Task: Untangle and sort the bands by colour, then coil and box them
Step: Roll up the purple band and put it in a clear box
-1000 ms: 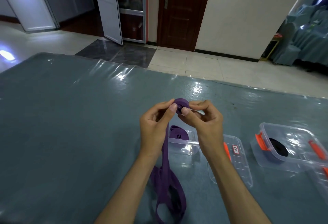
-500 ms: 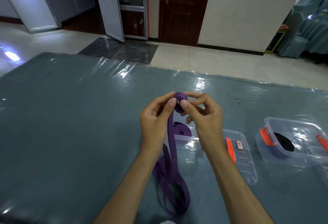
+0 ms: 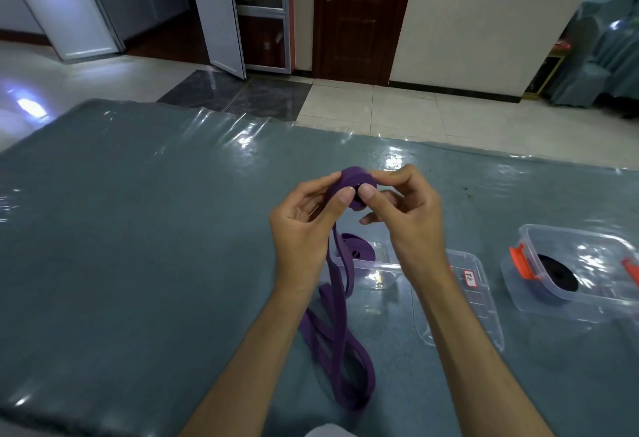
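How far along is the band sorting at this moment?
Done: a purple coil lies in the near box, a black coil in the right box. In hand: both hands, left and right, roll a purple band. Left: its loose tail on the table, then boxing.

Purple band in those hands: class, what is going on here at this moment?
A person is rolling a purple band into a small coil, pinching it between the left hand and the right hand above the table. The band's loose tail hangs down and lies looped on the table. Behind it, a clear box already holds a purple coil. Another clear box with orange clips, to the right, holds a black coil.
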The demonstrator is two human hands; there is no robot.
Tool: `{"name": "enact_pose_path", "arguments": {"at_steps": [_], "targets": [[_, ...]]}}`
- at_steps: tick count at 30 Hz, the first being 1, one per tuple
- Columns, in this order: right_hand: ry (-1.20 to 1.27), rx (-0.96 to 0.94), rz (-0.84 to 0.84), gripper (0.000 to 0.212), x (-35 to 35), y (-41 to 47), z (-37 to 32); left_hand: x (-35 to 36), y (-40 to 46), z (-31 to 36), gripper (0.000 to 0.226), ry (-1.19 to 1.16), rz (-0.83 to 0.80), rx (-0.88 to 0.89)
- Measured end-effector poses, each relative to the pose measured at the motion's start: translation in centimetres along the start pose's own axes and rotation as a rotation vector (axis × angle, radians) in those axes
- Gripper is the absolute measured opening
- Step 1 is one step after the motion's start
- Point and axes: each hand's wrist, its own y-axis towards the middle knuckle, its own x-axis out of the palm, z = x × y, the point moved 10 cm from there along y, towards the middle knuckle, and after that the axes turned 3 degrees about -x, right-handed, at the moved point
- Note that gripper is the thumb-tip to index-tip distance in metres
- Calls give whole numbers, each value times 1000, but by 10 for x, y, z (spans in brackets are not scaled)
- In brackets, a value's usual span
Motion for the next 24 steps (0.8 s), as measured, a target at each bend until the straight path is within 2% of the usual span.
{"name": "enact_pose_path", "arguments": {"at_steps": [4,8,13,18,21,24], "targets": [[0,-53,-9,23,1,-2,-5,7,-6,-2,28,108,-55,42],[54,8,-4,20,2,-7,4,10,2,5,28,201,-104,77],[-80,-75,30,16,-12,0,-7,3,4,3,25,81,-38,62],[-28,-89,-35,20,-7,-6,-11,5,1,-13,31,-43,-68,-28],[0,-18,-23,18,-9,-11,-2,7,9,-3,35,-16,-121,-15],[-106,-58,-8,23,-17,-11,-4,12,10,8,34,51,-164,24]]}}
